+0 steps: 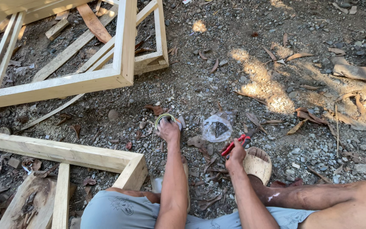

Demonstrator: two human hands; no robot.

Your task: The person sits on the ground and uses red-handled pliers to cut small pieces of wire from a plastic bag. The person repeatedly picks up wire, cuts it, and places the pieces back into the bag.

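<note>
Green-rimmed tape roll (164, 119) on gravel; red-handled pliers (236, 143) tilted, raised above it.

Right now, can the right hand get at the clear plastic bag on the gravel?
Probably yes. The clear plastic bag lies just ahead of the right hand with only gravel and leaves between, but that hand already holds red-handled pliers.

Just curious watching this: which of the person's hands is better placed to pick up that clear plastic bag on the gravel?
Probably the right hand: it is beside the plastic bag, though it holds red-handled pliers. The left hand is on a roll of tape.
</note>
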